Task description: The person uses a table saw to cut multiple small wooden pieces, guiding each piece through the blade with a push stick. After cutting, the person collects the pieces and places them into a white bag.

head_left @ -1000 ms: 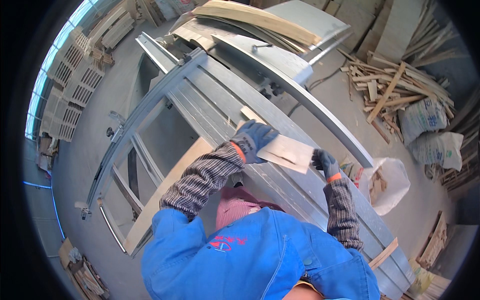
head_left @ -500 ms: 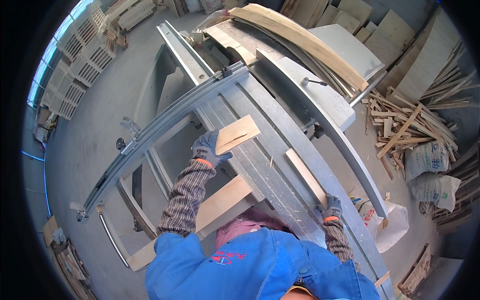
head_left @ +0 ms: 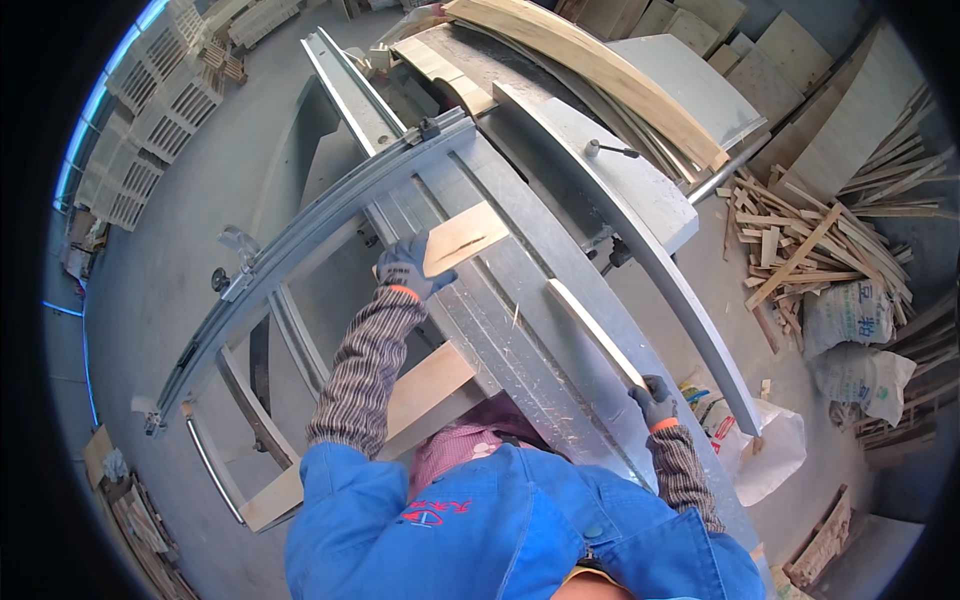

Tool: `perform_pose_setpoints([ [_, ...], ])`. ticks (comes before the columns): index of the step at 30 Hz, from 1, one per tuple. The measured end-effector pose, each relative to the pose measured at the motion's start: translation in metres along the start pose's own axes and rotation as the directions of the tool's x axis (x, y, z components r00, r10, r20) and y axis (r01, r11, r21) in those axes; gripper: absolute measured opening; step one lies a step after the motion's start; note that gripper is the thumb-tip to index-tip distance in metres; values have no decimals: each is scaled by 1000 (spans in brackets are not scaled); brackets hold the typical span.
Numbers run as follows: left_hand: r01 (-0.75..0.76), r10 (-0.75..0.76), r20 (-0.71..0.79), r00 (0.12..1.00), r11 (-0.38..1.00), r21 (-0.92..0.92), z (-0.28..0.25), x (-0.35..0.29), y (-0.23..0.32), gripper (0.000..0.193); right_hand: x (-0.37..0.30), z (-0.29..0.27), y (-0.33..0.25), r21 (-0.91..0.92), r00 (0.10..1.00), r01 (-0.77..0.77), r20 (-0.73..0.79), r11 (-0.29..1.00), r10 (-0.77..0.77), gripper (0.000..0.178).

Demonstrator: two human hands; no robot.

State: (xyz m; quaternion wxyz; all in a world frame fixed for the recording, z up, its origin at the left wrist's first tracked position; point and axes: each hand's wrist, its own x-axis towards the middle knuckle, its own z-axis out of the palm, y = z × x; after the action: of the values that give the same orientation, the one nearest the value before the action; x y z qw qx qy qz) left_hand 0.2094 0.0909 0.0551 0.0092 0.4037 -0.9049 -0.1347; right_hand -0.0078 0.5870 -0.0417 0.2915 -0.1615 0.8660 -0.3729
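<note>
My left hand [head_left: 408,268], in a grey-blue work glove, is closed on the left end of a short, wide wooden board [head_left: 465,240] with a dark crack in its face. That board lies over the left side of the grooved metal saw table [head_left: 505,330]. Gloved too, my right hand [head_left: 655,402] grips the near end of a narrow wooden strip [head_left: 597,333]. The strip points away from me along the table's right part and looks tilted towards its edge. Another flat board [head_left: 428,385] lies close to my body, below my left forearm, partly hidden by it.
A long metal fence [head_left: 640,240] curves along the right, past a lever clamp [head_left: 610,150]. The slotted rail [head_left: 300,230] and frame stand at the left. Long boards [head_left: 600,75] lie at the back. Offcuts [head_left: 800,240] and white sacks [head_left: 865,380] are piled at right.
The whole view has shifted slightly. The strip in my right hand has tilted, so less of its broad face shows. My left hand still holds the cracked board.
</note>
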Motion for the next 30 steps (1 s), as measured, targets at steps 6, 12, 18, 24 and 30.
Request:
perform_pose_setpoints([
  [6, 52, -52, 14, 999, 999, 5, 11, 101, 43, 88, 47, 20, -53, 425, 972, -207, 189, 881, 137, 43],
  [12, 72, -73, 52, 996, 997, 21, 64, 218, 41, 100, 100, 46, -123, 403, 968, -226, 199, 887, 156, 52],
  [18, -89, 89, 4, 996, 985, 146, 86, 202, 12, 84, 154, 83, -162, 435, 966, -236, 205, 869, 159, 52],
  [24, -133, 149, -53, 987, 962, 239, 106, 212, -15, 64, 207, 103, -182, 466, 956, -269, 234, 843, 176, 55],
  [30, -141, 186, -174, 967, 960, 243, 124, 267, -14, 50, 245, 110, -206, 479, 975, -175, 203, 860, 86, 53],
])
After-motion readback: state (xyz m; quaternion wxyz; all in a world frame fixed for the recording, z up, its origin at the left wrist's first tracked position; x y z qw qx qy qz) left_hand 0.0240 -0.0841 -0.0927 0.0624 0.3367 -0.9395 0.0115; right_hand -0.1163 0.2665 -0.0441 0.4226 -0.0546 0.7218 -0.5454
